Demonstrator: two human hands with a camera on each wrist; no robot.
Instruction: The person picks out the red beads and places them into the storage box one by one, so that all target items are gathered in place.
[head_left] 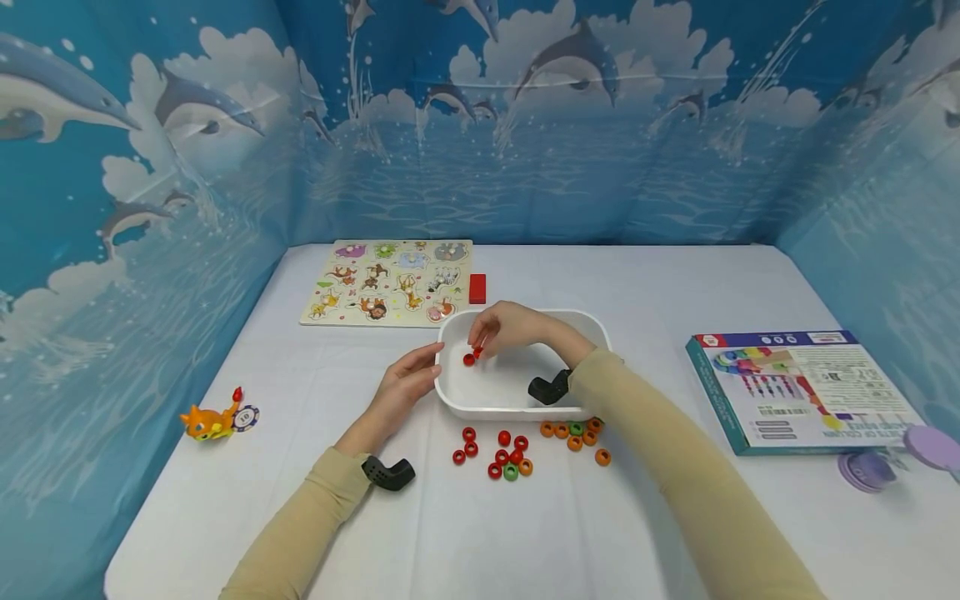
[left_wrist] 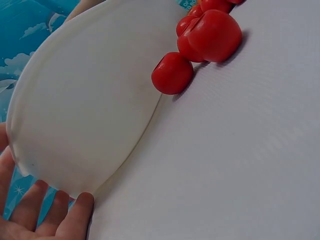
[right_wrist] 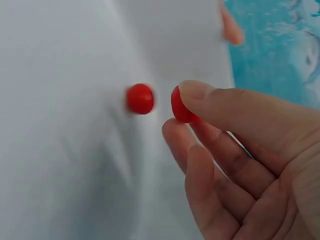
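Note:
A white basin (head_left: 517, 414) stands mid-table. My left hand (head_left: 403, 385) touches its left end with extended fingers; in the left wrist view the fingertips (left_wrist: 82, 200) lie along the outside of the basin wall. My right hand (head_left: 512, 325) is over the inside of the basin. Between its thumb and fingers it pinches a red bead (right_wrist: 183, 106). Another red bead (head_left: 468, 360) lies on the basin floor beside that hand. In front of the basin, loose red beads (head_left: 504, 437) lie with a green bead (head_left: 511, 472) and several orange beads (head_left: 574, 443).
Behind the basin lie an animal puzzle board (head_left: 390, 283) and a red block (head_left: 477, 289). A flat game box (head_left: 806, 392) sits at the right, near a purple tub (head_left: 868, 471) and a purple lid (head_left: 932, 447). An orange toy animal (head_left: 210, 422) stands at the left edge.

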